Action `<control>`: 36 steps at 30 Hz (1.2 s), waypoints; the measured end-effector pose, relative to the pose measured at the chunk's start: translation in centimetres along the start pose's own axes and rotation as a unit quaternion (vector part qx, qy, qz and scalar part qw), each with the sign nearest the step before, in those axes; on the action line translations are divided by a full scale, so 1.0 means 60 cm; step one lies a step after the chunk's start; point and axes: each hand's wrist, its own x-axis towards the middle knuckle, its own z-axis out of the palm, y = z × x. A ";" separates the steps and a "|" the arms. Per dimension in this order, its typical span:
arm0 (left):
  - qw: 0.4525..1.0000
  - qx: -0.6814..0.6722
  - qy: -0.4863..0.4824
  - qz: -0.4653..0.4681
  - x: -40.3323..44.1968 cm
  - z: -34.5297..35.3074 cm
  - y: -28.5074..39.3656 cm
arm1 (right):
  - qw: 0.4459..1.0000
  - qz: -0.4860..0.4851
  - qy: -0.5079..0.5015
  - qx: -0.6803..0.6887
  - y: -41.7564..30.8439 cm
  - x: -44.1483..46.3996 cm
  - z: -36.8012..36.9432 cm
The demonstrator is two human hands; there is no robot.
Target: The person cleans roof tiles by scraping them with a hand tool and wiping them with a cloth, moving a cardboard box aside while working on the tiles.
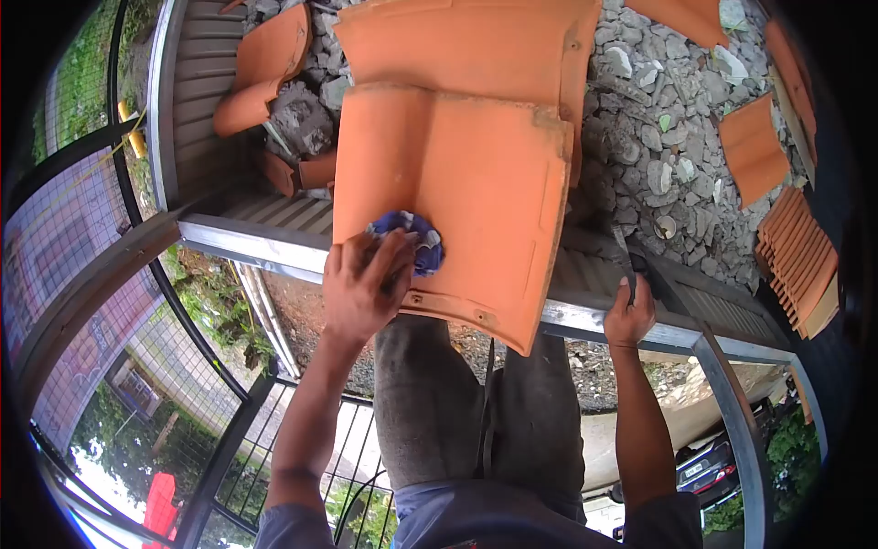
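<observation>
A curved orange roof tile (485, 183) lies in front of me, its near end reaching past the metal rail. Another orange tile (457, 46) sits beneath and behind it. My left hand (370, 279) presses a bunched blue cloth (426, 253) onto the near left part of the upper tile, with the fingers closed on it. To the right of the tile, my right hand (631, 316) grips a narrow-bladed tool (626, 252) that looks like a knife or scraper. Its blade points away from me, and the fingers partly hide its handle.
Grey rubble (654, 137) fills the bed behind the metal rail (256, 245). A loose tile (754, 151) and a stack of tiles (797, 261) lie at the right. Broken tile pieces (274, 64) rest at the left, near wire mesh fencing (82, 229).
</observation>
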 end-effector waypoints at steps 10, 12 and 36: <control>0.989 0.039 0.124 -0.071 0.303 0.096 -0.075 | 1.000 -0.018 0.002 0.005 0.002 -0.004 0.000; 0.987 0.035 0.134 -0.086 0.235 0.079 -0.057 | 1.000 -0.013 0.008 0.006 -0.002 -0.001 -0.001; 0.915 -0.067 0.005 -0.397 0.188 0.064 -0.147 | 0.993 0.078 -0.083 -0.022 0.032 -0.015 0.011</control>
